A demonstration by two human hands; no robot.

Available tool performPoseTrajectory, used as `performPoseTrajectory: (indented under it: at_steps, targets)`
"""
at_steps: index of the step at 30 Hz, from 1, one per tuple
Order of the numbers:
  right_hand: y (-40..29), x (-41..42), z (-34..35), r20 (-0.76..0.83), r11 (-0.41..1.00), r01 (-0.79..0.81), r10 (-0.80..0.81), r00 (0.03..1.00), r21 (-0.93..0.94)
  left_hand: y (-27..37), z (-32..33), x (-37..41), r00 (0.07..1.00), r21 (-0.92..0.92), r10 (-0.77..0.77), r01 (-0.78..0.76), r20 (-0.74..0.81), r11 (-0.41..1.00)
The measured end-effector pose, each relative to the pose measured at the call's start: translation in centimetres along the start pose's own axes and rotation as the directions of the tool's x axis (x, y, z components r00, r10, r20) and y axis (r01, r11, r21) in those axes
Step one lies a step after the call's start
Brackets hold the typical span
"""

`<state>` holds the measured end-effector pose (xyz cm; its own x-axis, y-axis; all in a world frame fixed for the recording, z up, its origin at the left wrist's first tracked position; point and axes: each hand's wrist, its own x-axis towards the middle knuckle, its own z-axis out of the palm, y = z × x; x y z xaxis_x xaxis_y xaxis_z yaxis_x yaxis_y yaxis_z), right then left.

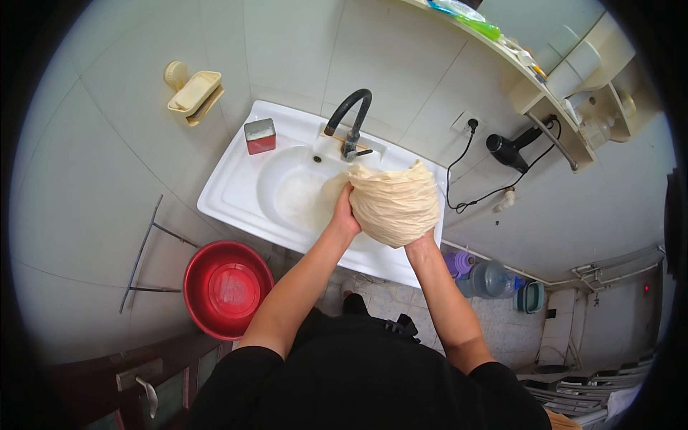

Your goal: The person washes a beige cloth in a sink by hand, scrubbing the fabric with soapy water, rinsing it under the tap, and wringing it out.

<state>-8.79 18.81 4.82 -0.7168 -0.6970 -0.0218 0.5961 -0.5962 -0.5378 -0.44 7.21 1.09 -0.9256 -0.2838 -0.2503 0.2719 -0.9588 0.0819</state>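
Both my hands hold up a bunched, wrinkled cream cloth [396,201] over the right part of a white washbasin [226,199]. My left hand [346,212] grips its left side, with the thumb along the edge. At the lower right, my right hand [422,239] supports the cloth from beneath, and its fingers are hidden behind the fabric. Cloudy, whitish water [301,196] lies in the bowl. Behind the cloth stands a black gooseneck faucet [352,118], its spout turned to the left. A red and grey box [260,137] sits on the basin's back left corner.
A red plastic basin [196,279] is low at the left, beside a metal rack [141,250]. On the wall are a soap dish [196,91] and a plugged-in black hair dryer [510,150] below a shelf [548,91]. Large water bottles [489,279] stand on the floor at right.
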Motion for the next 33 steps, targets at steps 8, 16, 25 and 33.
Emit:
performPoseTrajectory:
  at_steps: [8,16,25,33]
  targets:
    - [-5.9,0.5,-8.2,-0.274,0.867,-0.480,0.433,0.858,-0.131,1.3,2.2,-0.2,0.985,-0.052,0.174,-0.173,0.015,0.984]
    - [-8.4,-1.6,-11.5,0.125,0.764,-0.644,0.642,0.756,-0.030,0.7,0.8,1.6,0.973,0.002,0.199,-0.200,-0.115,0.980]
    - [4.2,4.3,-8.3,-0.089,0.808,-0.430,0.433,0.897,-0.403,-1.9,-3.0,0.3,0.893,0.374,0.020,0.168,-0.450,0.912]
    - [13.0,7.5,-3.8,0.151,0.521,-0.244,0.604,0.783,-0.818,3.3,-7.5,-5.2,0.915,0.197,0.173,-0.105,-0.364,0.975]
